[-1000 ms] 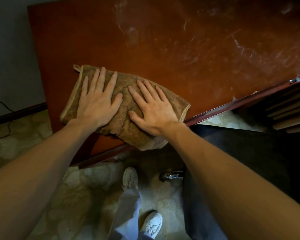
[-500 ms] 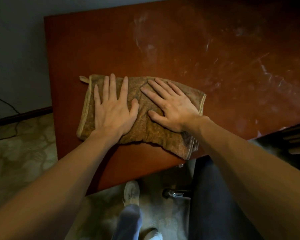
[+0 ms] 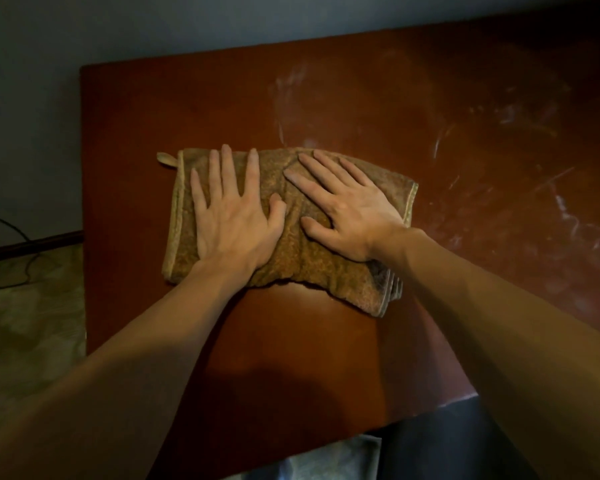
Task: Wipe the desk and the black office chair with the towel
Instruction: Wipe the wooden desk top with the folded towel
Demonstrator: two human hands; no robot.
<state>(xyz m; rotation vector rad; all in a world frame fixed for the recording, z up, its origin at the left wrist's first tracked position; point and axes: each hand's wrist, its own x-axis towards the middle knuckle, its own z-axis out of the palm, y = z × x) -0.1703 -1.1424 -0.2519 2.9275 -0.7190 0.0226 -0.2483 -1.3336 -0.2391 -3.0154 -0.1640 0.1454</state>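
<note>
Pressing hands: left hand (image 3: 234,220) and right hand (image 3: 347,213) are lying flat on towel (image 3: 291,261), fingers straight, gripping nothing.
Tabletop (image 3: 309,341): is showing pale smears (image 3: 568,216).

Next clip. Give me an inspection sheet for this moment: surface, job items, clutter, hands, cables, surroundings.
Surface: reddish-brown desk; whitish smears across its far and right part.
Job's things: folded brown towel lies flat on the desk, with a hanging loop at its far left corner. A dark shape below the near edge may be the chair; cannot tell.
Clutter: nothing seen.
Hands: left hand and right hand lie flat side by side, fingers straight, pressing on the towel.
Cables: thin dark cable at far left, near the wall.
Surroundings: grey wall, dark baseboard, patterned floor.
</note>
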